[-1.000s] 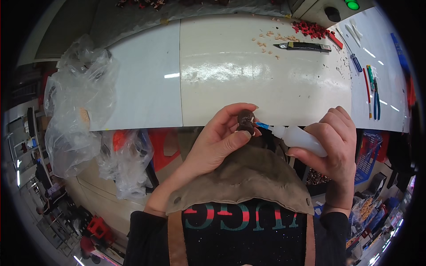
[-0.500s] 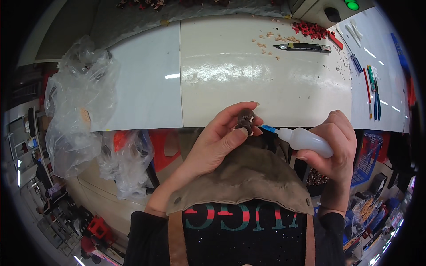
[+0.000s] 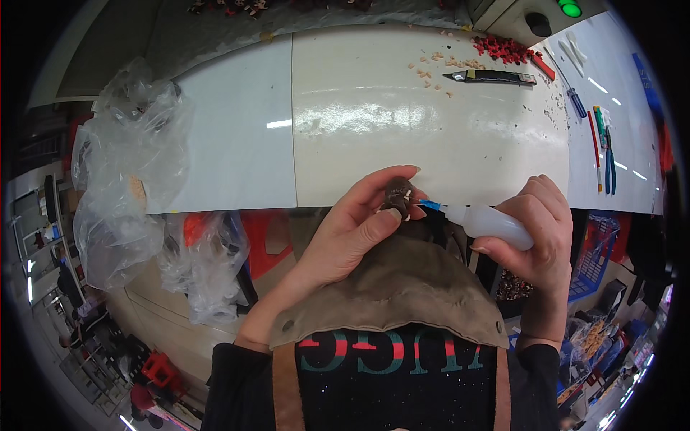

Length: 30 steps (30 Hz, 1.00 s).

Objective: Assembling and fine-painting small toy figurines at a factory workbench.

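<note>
Pinched between the thumb and fingers of my left hand [image 3: 361,224] is a small dark brown figure part [image 3: 398,194] with pale spots on its right side. It is held just past the table's near edge, above my apron. My right hand [image 3: 537,228] is wrapped round a translucent white squeeze bottle [image 3: 496,226]. The bottle lies tilted, its blue-tipped nozzle [image 3: 430,205] pointing left at the brown part. The tip is at or very near the part's right side; whether they touch I cannot tell.
A craft knife [image 3: 492,76] lies at the far right of the table, beside small red pieces [image 3: 503,50] and pale bits [image 3: 435,57]. Farther right are a screwdriver [image 3: 577,103] and pliers [image 3: 610,161]. Clear plastic bags [image 3: 129,179] hang over the left edge.
My right hand and the bottle have shifted slightly left, bringing the blue tip closer to the brown part. My left hand stays almost still.
</note>
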Available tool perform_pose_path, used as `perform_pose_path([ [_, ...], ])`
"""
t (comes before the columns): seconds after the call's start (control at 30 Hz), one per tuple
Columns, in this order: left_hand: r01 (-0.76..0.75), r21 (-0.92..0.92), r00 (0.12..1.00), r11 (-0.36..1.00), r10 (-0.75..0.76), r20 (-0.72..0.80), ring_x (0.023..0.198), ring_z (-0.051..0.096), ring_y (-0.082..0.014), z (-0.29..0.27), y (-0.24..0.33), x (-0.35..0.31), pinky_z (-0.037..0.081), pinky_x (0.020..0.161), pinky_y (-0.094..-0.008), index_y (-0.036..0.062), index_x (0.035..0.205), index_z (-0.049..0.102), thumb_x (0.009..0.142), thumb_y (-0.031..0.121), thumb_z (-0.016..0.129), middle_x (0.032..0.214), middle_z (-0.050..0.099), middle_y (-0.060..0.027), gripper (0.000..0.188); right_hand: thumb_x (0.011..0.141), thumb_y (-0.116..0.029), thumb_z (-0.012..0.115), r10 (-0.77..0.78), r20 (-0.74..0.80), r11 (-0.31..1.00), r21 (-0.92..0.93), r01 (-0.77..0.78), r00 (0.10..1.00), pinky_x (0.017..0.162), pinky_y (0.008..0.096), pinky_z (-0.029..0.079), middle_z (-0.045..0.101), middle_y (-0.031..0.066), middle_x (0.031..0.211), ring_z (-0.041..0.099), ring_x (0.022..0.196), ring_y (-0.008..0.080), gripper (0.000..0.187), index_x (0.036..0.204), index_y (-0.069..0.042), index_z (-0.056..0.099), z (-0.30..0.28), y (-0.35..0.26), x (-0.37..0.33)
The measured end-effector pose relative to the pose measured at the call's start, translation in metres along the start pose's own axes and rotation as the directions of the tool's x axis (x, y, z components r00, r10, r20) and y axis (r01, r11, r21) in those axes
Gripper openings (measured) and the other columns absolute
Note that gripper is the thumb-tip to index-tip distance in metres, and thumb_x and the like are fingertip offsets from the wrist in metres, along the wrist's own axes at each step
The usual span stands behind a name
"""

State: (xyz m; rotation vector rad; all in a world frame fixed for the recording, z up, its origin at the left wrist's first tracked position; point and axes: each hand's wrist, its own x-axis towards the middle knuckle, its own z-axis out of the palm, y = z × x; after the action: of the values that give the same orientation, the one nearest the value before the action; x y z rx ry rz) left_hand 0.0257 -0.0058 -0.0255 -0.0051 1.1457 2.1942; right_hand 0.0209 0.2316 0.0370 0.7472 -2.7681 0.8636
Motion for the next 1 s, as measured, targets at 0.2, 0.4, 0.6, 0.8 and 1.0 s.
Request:
perform_pose_path([
  [0.2,0.011,-0.002,1.0,1.0,-0.011,-0.004,0.105,0.051,-0.0172,0.0,0.001,-0.003,0.038,0.098,-0.0349,0.0039,0.134,0.037,0.084,0.038,0.063,0.116,0.05,-0.0086,0.065,0.056,-0.04,0.078,-0.028,0.009,0.999,-0.02,0.028,1.0,0.052,0.0324,0.035,0.046,0.0047,0.06,0.045,0.054,0.0226,0.043,0.065,-0.007,0.051,-0.001,-0.003,0.002],
  [0.4,0.02,0.003,1.0,1.0,-0.019,-0.018,0.103,0.052,-0.0188,-0.001,-0.001,-0.004,0.039,0.096,-0.034,0.0033,0.134,0.037,0.085,0.037,0.063,0.116,0.05,-0.0095,0.065,0.056,-0.043,0.077,-0.025,0.038,0.998,-0.053,0.027,0.999,0.052,0.0323,0.035,0.047,0.0058,0.061,0.046,0.056,0.0231,0.046,0.068,-0.005,0.053,-0.001,-0.006,0.001],
  [0.6,-0.013,-0.007,0.998,1.0,0.012,-0.068,0.101,0.053,-0.019,-0.002,-0.004,-0.004,0.039,0.095,-0.0341,0.0012,0.133,0.037,0.085,0.038,0.062,0.113,0.052,-0.0095,0.065,0.059,-0.039,0.079,0.063,0.01,0.997,0.054,-0.063,0.998,0.053,0.0316,0.037,0.048,0.0059,0.062,0.048,0.057,0.0231,0.044,0.072,-0.004,0.057,0.008,0.005,-0.008],
  [0.8,-0.014,-0.04,0.996,0.999,0.01,-0.083,0.094,0.054,-0.019,0.007,-0.001,0.007,0.041,0.088,-0.0322,0.0001,0.133,0.036,0.084,0.044,0.061,0.104,0.056,-0.0076,0.07,0.082,-0.025,0.069,0.572,-0.371,0.712,0.668,-0.217,0.732,0.079,0.0255,0.043,0.06,0.0069,0.101,0.055,0.092,0.0132,0.045,0.112,0.004,0.053,0.006,0.062,-0.061],
  [1.0,-0.072,0.034,0.983,0.997,0.077,-0.165,0.09,0.051,-0.0167,0.006,0.009,0.0,0.043,0.082,-0.0313,0.0015,0.134,0.035,0.087,0.04,0.057,0.103,0.053,-0.005,0.064,0.089,-0.007,0.057,0.648,-0.498,0.738,0.595,-0.316,0.575,0.088,0.0255,0.041,0.059,0.0066,0.107,0.054,0.099,0.0122,0.028,0.116,0.001,0.052,-0.017,0.117,-0.061],
])
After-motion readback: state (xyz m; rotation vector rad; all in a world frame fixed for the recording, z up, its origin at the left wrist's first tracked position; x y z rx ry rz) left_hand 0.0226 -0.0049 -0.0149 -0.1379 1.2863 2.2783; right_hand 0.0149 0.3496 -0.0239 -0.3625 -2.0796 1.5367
